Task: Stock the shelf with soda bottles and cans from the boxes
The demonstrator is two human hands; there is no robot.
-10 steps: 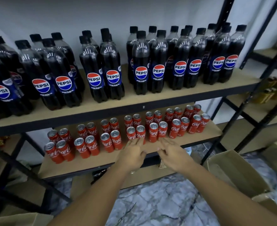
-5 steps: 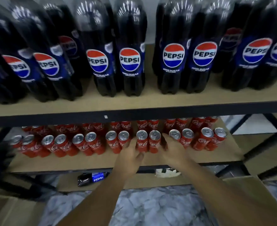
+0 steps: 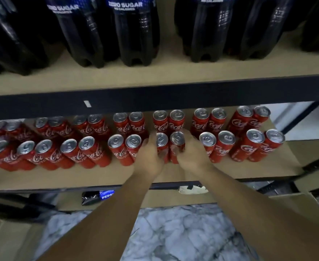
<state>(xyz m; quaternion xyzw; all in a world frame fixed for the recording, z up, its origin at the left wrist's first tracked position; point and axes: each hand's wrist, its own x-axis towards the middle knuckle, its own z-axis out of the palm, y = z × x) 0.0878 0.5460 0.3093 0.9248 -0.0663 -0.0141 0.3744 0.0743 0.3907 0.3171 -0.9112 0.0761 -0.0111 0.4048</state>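
Observation:
Two rows of red Coca-Cola cans stand in pairs on the lower shelf point(image 3: 98, 177). My left hand point(image 3: 149, 157) and my right hand point(image 3: 192, 153) flank the front middle pair of cans point(image 3: 171, 146), fingers curled against its sides. The left hand grips the left can of the pair, the right hand the right can. Black Pepsi Zero Sugar bottles point(image 3: 136, 34) fill the upper shelf point(image 3: 164, 74); only their lower halves show.
A black Pepsi bottle point(image 3: 98, 196) lies on its side on the bottom board under the cans. Cardboard boxes sit at the lower left point(image 3: 10, 240) and lower right point(image 3: 296, 202) on the marbled floor point(image 3: 164, 232). Black frame bars cross at the right.
The view has closed in on and dropped toward the lower shelf. Both hands went forward from the shelf's front edge and closed around the front middle pair of cans.

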